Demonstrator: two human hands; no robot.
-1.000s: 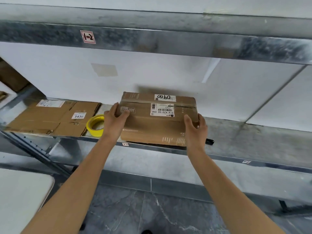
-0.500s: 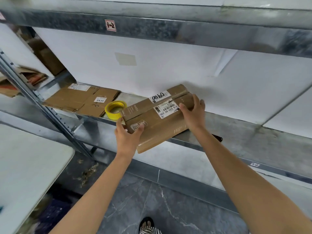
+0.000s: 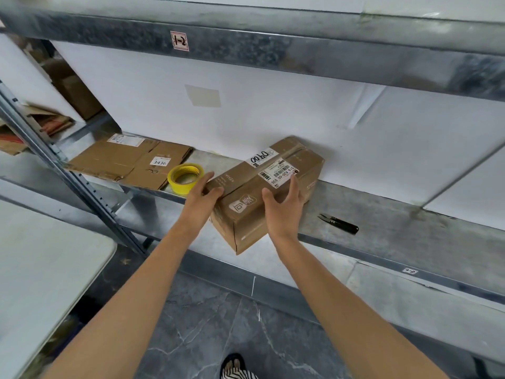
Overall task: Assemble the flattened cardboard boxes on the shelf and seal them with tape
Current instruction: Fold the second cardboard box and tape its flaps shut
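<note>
Box: assembled cardboard box (image 3: 247, 214) stands on the metal shelf (image 3: 396, 222), turned slantwise, with its near corner hanging out past the shelf's front edge.
Top: flaps are closed and a barcode label (image 3: 278, 172) lies across them; whether the seam is fully taped I cannot tell.
Left hand: left hand (image 3: 200, 196) rests against the box's left end with fairly straight fingers and the thumb on the upper edge, pressing rather than clasping, probably to steady or swivel it.
Right hand: right hand (image 3: 282, 212) lies spread and relaxed on the top by the label, gripping nothing, likely bracing the other side.
Tape: yellow tape roll (image 3: 185, 177) sits just beside the box, partly behind the left hand, handy for sealing.
Stock: flattened boxes (image 3: 128, 162) lie farther left on the same shelf, still to be built.
Cutter: black snips (image 3: 338, 222) lie near the box's right, apart from it.
Below: pale table (image 3: 41, 269) stands at lower left.
</note>
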